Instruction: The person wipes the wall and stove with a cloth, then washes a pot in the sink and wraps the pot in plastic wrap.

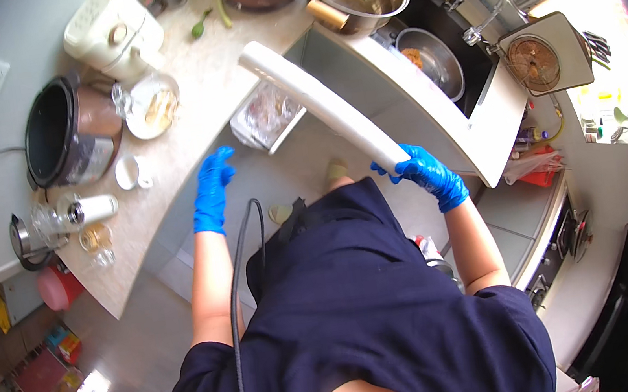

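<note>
My right hand (428,172), in a blue disposable glove, grips the near end of a long white roll (322,102), which looks like plastic film. The roll slants up and to the left, its far end just over the worktop edge. My left hand (213,188), gloved the same way, hangs beside the worktop's front edge with fingers loosely bent and nothing in them. Below the roll's far half is a white bin (289,132) lined with clear plastic. A white mug (125,174) and a plate with pale food scraps (141,126) stand on the worktop left of it.
An uncovered electric cooker (95,115) and a cream air fryer (112,38) stand on the left worktop (204,85), with glass jars nearer me. A steel pot (393,4) sits at the corner. The sink holds a steel bowl (447,74). A black cable (236,301) hangs before me.
</note>
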Action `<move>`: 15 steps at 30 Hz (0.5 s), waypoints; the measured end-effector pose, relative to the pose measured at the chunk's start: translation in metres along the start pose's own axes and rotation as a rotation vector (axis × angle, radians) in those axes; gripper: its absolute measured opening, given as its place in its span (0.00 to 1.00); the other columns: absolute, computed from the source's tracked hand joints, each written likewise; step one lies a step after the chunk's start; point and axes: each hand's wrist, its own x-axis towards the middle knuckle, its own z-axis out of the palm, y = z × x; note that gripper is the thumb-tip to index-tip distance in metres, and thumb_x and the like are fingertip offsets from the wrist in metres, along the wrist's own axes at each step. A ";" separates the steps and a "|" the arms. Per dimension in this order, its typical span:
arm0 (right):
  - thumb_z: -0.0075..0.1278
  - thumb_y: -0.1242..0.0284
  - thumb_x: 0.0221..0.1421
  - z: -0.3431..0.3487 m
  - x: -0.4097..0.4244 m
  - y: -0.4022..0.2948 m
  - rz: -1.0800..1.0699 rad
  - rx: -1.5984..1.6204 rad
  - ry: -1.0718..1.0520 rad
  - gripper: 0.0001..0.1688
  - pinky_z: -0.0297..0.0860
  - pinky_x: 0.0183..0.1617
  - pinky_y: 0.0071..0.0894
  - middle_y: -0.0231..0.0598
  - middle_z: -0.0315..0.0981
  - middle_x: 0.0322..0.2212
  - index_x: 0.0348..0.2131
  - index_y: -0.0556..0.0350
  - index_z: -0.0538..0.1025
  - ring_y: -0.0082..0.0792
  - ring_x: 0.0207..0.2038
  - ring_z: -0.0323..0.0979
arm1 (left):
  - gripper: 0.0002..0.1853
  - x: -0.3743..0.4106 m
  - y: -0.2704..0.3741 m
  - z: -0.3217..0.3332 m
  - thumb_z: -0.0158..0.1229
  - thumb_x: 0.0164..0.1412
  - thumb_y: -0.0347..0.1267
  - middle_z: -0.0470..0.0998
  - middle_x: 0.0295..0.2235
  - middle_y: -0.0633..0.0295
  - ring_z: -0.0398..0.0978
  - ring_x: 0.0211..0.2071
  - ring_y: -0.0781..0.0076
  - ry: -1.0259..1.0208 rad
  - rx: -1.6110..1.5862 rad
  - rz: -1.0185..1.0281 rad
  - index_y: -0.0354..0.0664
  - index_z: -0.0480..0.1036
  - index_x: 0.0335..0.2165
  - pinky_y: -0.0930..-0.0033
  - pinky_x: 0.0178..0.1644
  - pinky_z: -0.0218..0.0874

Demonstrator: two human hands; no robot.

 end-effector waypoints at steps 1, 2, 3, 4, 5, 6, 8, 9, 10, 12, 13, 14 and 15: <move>0.52 0.61 0.39 -0.002 0.003 -0.003 -0.030 0.019 0.033 0.29 0.64 0.38 0.20 0.41 0.72 0.33 0.40 0.63 0.71 0.23 0.31 0.67 | 0.15 0.011 0.015 0.033 0.47 0.58 0.41 0.68 0.25 0.72 0.61 0.25 0.85 -0.087 0.000 0.071 0.49 0.73 0.39 0.82 0.31 0.55; 0.52 0.64 0.39 -0.006 0.009 -0.006 -0.050 -0.032 0.045 0.27 0.64 0.39 0.21 0.40 0.73 0.33 0.39 0.63 0.71 0.25 0.32 0.68 | 0.15 0.020 0.033 0.061 0.47 0.58 0.42 0.68 0.25 0.72 0.62 0.26 0.84 -0.249 -0.005 0.139 0.49 0.73 0.38 0.81 0.32 0.56; 0.51 0.68 0.39 -0.012 0.014 -0.009 -0.066 -0.081 0.062 0.25 0.64 0.40 0.22 0.39 0.73 0.33 0.39 0.63 0.71 0.26 0.34 0.68 | 0.18 0.017 0.065 0.098 0.46 0.58 0.45 0.69 0.26 0.71 0.64 0.27 0.82 -0.318 0.021 0.155 0.46 0.72 0.39 0.78 0.33 0.57; 0.51 0.73 0.38 -0.016 0.020 -0.020 -0.075 -0.174 0.070 0.23 0.64 0.42 0.26 0.38 0.73 0.34 0.39 0.62 0.71 0.28 0.36 0.68 | 0.22 0.031 0.066 0.111 0.46 0.57 0.48 0.70 0.29 0.69 0.65 0.28 0.80 -0.430 0.126 0.224 0.44 0.71 0.41 0.77 0.35 0.57; 0.53 0.71 0.38 -0.015 0.018 -0.038 -0.101 -0.252 0.125 0.23 0.63 0.43 0.29 0.40 0.72 0.33 0.38 0.61 0.71 0.30 0.37 0.68 | 0.25 0.046 0.068 0.124 0.47 0.56 0.51 0.71 0.32 0.67 0.66 0.30 0.79 -0.537 0.233 0.294 0.43 0.69 0.42 0.75 0.36 0.58; 0.55 0.69 0.38 -0.025 0.025 -0.038 -0.183 -0.416 0.151 0.24 0.63 0.43 0.29 0.41 0.71 0.32 0.37 0.61 0.71 0.31 0.37 0.68 | 0.33 0.029 0.090 0.156 0.47 0.54 0.55 0.71 0.40 0.63 0.67 0.35 0.75 -0.451 0.139 0.308 0.40 0.65 0.47 0.74 0.43 0.57; 0.57 0.64 0.39 -0.036 0.037 -0.046 -0.303 -0.548 0.169 0.25 0.63 0.43 0.30 0.42 0.69 0.30 0.36 0.61 0.71 0.34 0.36 0.68 | 0.34 0.036 0.098 0.186 0.51 0.52 0.52 0.69 0.42 0.59 0.66 0.42 0.70 -0.407 -0.221 0.234 0.35 0.64 0.47 0.70 0.49 0.55; 0.58 0.63 0.40 -0.042 0.042 -0.050 -0.238 -0.543 0.153 0.27 0.63 0.43 0.31 0.41 0.68 0.33 0.40 0.59 0.71 0.35 0.36 0.68 | 0.31 0.036 0.101 0.197 0.54 0.52 0.49 0.70 0.40 0.57 0.67 0.43 0.67 -0.311 -0.379 0.144 0.32 0.66 0.44 0.66 0.49 0.57; 0.58 0.61 0.40 -0.053 0.048 -0.054 -0.283 -0.581 0.078 0.30 0.63 0.44 0.30 0.41 0.67 0.34 0.42 0.58 0.70 0.35 0.38 0.68 | 0.33 0.041 0.099 0.201 0.52 0.52 0.50 0.70 0.40 0.55 0.67 0.43 0.66 -0.285 -0.356 0.145 0.30 0.65 0.44 0.66 0.50 0.56; 0.59 0.57 0.40 -0.077 0.056 -0.075 -0.358 -0.680 -0.036 0.38 0.62 0.45 0.31 0.40 0.66 0.37 0.49 0.54 0.66 0.35 0.41 0.65 | 0.35 0.061 0.087 0.200 0.46 0.54 0.55 0.68 0.45 0.59 0.64 0.45 0.69 -0.176 -0.326 0.133 0.35 0.65 0.46 0.70 0.52 0.52; 0.57 0.57 0.42 -0.093 0.062 -0.072 -0.519 -0.693 0.064 0.36 0.62 0.44 0.34 0.41 0.65 0.37 0.48 0.55 0.66 0.38 0.41 0.64 | 0.35 0.066 0.087 0.204 0.46 0.54 0.55 0.68 0.45 0.58 0.64 0.45 0.68 -0.101 -0.338 0.137 0.34 0.65 0.46 0.68 0.52 0.52; 0.56 0.58 0.42 -0.110 0.074 -0.078 -0.610 -0.936 0.182 0.35 0.62 0.44 0.35 0.42 0.65 0.37 0.48 0.57 0.66 0.40 0.41 0.64 | 0.33 0.072 0.091 0.203 0.47 0.54 0.54 0.69 0.42 0.57 0.65 0.44 0.67 -0.013 -0.389 0.150 0.34 0.65 0.45 0.67 0.52 0.52; 0.55 0.59 0.43 -0.125 0.088 -0.083 -0.674 -1.176 0.302 0.34 0.62 0.43 0.37 0.43 0.65 0.38 0.47 0.58 0.66 0.42 0.41 0.64 | 0.32 0.074 0.095 0.204 0.48 0.54 0.52 0.70 0.40 0.56 0.65 0.44 0.66 0.073 -0.436 0.147 0.33 0.66 0.44 0.66 0.53 0.51</move>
